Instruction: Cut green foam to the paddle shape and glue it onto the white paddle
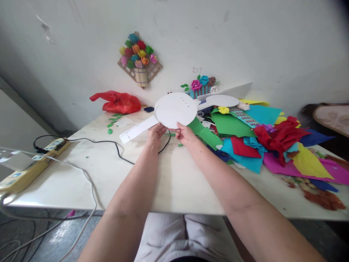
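Note:
A white cutout [176, 110], a round disc with a long straight strip running from its lower left, is tilted above the table in front of me. Small dark dots mark the disc and the end of the strip. My right hand [184, 133] pinches the disc's near edge, thumb on top and fingers underneath. Where the strip meets the disc, my left hand [156, 134] grips the near edge, its fingertips partly hidden behind the cutout. Just behind to the right lies another white rounded piece [223, 100] with a narrow strip.
Colourful crepe paper sheets [236, 125] pile up on the right of the white table [180, 182]. A red plastic bag [121, 102] sits at the back left. A yellow power strip [35, 163] and a black cable [89, 139] occupy the left. Paper flowers [137, 54] hang on the wall.

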Available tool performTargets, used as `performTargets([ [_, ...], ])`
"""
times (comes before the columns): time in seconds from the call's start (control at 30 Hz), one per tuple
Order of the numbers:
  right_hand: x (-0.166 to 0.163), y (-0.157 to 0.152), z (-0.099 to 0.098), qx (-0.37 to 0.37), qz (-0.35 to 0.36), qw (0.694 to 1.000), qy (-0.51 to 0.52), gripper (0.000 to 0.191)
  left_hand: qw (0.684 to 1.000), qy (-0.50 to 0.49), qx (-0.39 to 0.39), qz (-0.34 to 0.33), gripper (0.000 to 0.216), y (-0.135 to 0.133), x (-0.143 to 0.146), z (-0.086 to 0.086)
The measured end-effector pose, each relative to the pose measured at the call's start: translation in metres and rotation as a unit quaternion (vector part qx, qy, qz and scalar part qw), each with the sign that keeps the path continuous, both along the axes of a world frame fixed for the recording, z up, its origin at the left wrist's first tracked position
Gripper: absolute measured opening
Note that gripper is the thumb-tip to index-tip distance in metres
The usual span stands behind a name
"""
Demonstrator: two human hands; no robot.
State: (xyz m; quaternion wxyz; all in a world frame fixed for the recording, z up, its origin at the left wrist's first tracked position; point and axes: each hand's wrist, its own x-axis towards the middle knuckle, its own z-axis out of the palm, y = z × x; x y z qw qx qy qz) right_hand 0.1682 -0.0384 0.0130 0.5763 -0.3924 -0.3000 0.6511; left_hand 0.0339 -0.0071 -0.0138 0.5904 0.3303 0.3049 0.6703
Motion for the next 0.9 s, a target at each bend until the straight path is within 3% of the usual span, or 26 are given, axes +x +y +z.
performTargets([
  [0.2,-0.001,-0.003,0.002,-0.013,-0.003,1.000,-0.015,0.013,0.999,0.039,0.000,0.011,0.029,0.001,0.001,-0.005],
  [0.47,0.006,0.001,0.001,0.014,0.059,0.993,-0.100,0.026,0.998,0.021,-0.009,0.056,0.019,0.003,-0.001,-0.001],
  [0.6,0.017,0.001,0.005,0.035,0.073,0.968,-0.237,0.021,0.998,0.003,-0.005,0.062,0.017,0.005,-0.004,-0.002],
  [0.67,0.023,0.002,0.007,0.050,0.027,0.913,-0.404,0.016,0.998,0.002,-0.005,0.065,0.018,0.005,-0.005,-0.002],
  [0.7,0.025,0.002,0.009,0.064,-0.007,0.862,-0.503,0.015,0.998,0.002,-0.006,0.067,0.018,0.005,-0.005,-0.002],
  [0.8,0.029,-0.002,0.013,0.107,-0.076,0.666,-0.734,0.020,0.998,0.005,-0.009,0.067,0.018,0.003,-0.005,-0.002],
  [0.83,0.030,-0.003,0.014,0.111,-0.067,0.619,-0.774,0.024,0.998,0.007,-0.010,0.066,0.017,0.003,-0.005,-0.001],
  [0.9,0.029,-0.008,0.018,0.101,-0.005,0.566,-0.818,0.031,0.998,0.011,-0.010,0.067,0.016,0.003,-0.005,-0.001],
])
